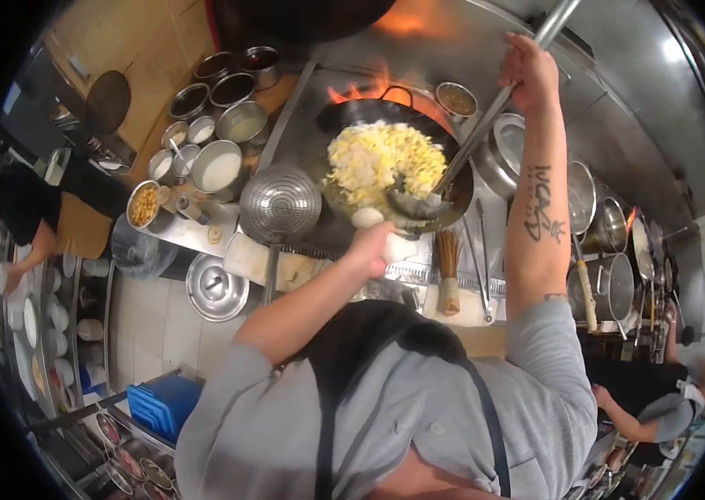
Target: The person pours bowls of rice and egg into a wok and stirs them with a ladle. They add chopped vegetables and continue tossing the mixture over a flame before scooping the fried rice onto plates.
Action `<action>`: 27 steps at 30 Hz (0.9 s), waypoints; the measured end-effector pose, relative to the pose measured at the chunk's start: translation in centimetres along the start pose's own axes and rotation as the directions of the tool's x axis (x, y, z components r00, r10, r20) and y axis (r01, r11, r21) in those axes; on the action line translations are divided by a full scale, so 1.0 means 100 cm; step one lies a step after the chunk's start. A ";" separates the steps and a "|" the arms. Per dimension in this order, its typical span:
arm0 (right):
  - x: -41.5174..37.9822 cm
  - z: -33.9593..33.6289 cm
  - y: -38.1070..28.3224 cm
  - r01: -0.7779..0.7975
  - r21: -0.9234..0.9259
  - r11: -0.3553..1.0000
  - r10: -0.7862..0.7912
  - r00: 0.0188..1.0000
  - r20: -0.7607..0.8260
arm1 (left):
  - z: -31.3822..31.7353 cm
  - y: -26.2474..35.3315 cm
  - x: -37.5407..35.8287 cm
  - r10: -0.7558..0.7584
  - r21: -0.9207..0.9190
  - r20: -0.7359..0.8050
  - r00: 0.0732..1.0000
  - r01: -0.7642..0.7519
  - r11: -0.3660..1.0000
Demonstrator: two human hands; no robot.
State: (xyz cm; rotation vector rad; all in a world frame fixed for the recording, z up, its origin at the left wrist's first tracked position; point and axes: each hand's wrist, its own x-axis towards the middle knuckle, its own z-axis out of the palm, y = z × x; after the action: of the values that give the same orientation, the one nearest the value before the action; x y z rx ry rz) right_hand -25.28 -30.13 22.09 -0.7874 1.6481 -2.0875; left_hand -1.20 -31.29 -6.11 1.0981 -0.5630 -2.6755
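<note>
My right hand [532, 75] is wrapped round the long metal handle of a ladle [419, 206], whose bowl rests inside the wok near its right side. A pale yellow and white mass that looks like scrambled egg and rice [382, 158] fills the middle of the black wok [462, 196]. Down at the wok's near rim, my left hand [373, 250] is closed on a white cloth [401, 248]. Whether its fingers also grip the wok's handle is hidden. Flames [377, 83] rise behind the wok's far edge.
Left of the wok lies a perforated strainer [280, 204], with several metal pots of seasoning [217, 167] beyond it. A bamboo brush [447, 275] and tongs [484, 275] lie at the near right. Co-workers stand at far left [36, 208] and far right [652, 408].
</note>
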 end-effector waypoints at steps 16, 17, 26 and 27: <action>-0.042 0.019 0.006 0.204 0.090 0.975 -0.208 0.978 0.034 | -0.012 -0.018 -0.034 0.000 -0.056 -0.026 1.000 -0.001 0.998; -0.045 0.028 0.013 0.212 0.040 0.976 -0.212 0.977 -0.010 | -0.007 -0.013 -0.005 0.033 -0.009 0.016 0.999 -0.033 0.999; 0.044 -0.046 0.033 0.234 0.144 0.962 -0.239 0.971 0.025 | -0.067 -0.082 -0.015 0.345 0.251 -0.171 0.923 -0.297 0.921; 0.051 -0.045 0.011 0.284 0.134 0.949 -0.295 0.953 0.070 | -0.063 -0.079 -0.004 0.318 0.201 -0.178 0.931 -0.282 0.938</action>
State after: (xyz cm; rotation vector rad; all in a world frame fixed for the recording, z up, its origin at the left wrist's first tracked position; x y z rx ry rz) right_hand -32.12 -30.07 21.30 -1.1216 1.4121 -2.2856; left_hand 3.24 -25.72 -13.23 1.2077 -0.8593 -2.2506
